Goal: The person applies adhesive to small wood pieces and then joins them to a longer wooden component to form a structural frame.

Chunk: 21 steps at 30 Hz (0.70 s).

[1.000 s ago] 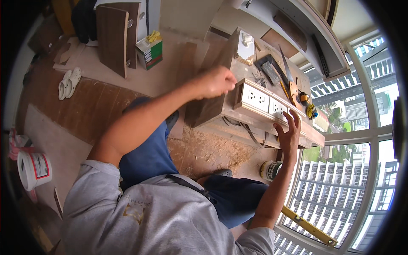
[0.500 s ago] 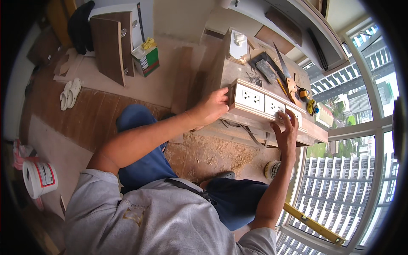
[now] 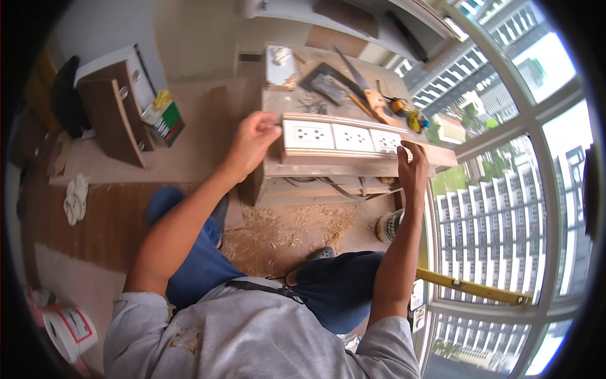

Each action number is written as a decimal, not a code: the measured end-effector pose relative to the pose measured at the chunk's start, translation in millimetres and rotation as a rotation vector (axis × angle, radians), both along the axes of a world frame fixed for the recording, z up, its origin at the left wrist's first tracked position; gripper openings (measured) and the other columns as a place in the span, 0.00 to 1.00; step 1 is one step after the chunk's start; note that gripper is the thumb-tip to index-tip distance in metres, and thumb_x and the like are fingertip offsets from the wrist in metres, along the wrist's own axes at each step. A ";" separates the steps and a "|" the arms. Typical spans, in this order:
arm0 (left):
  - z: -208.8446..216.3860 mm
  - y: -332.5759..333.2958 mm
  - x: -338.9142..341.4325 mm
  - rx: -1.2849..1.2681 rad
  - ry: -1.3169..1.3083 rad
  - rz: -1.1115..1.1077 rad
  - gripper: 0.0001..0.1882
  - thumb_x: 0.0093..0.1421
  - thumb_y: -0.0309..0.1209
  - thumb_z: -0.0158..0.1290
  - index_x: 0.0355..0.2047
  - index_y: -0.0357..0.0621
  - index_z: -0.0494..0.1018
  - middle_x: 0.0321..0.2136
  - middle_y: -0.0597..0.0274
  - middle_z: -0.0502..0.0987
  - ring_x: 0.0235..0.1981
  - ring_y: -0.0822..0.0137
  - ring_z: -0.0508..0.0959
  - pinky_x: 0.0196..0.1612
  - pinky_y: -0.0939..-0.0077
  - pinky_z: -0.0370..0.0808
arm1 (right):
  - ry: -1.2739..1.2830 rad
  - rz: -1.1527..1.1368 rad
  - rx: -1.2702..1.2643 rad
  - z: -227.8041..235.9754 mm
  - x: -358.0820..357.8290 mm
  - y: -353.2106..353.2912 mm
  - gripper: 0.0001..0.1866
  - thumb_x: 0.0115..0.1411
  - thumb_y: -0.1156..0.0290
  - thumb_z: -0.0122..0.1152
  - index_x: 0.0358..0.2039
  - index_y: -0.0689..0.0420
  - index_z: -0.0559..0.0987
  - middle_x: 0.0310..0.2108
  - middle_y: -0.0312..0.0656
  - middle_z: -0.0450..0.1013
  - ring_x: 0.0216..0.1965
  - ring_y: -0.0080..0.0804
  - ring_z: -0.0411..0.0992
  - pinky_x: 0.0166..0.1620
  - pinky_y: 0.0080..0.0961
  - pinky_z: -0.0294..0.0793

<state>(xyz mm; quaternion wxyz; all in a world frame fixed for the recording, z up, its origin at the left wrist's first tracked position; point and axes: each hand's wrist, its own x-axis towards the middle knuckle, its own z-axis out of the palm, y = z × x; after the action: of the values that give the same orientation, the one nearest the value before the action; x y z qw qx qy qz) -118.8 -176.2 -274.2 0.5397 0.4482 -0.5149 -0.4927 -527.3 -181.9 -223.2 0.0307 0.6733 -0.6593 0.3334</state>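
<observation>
A long wooden outlet box lies along the near edge of the workbench, with white socket plates set in its face. Against its left end are the bent fingers of my left hand. My right hand is curled at the opposite end, thumb and fingertips around the corner beside the last socket. Between them, both hands hold the box by its ends. The undersides of my fingers are partly hidden.
On the workbench behind the box lie a handsaw, a yellow pencil and a tape measure. Wood shavings cover the floor below. A yellow spirit level leans by the windows at right.
My view has turned, so the bench and box appear further left and more level. My right hand has shifted from over the socket plates to the box's right end.
</observation>
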 end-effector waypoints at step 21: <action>10.2 -17.0 -3.4 0.357 -0.135 -0.115 0.24 0.67 0.49 0.64 0.43 0.36 0.81 0.31 0.66 0.76 0.21 0.78 0.70 0.20 0.82 0.66 | -0.028 -0.056 0.139 12.8 -1.4 -32.0 0.21 0.71 0.56 0.62 0.49 0.62 0.86 0.46 0.53 0.83 0.49 0.46 0.81 0.54 0.39 0.77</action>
<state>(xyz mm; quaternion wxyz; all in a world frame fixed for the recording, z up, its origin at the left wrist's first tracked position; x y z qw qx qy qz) -122.2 -193.2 -263.9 0.3869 0.5389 -0.4791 -0.5748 -528.7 -214.0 -210.4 -0.0159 0.6502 -0.6999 0.2952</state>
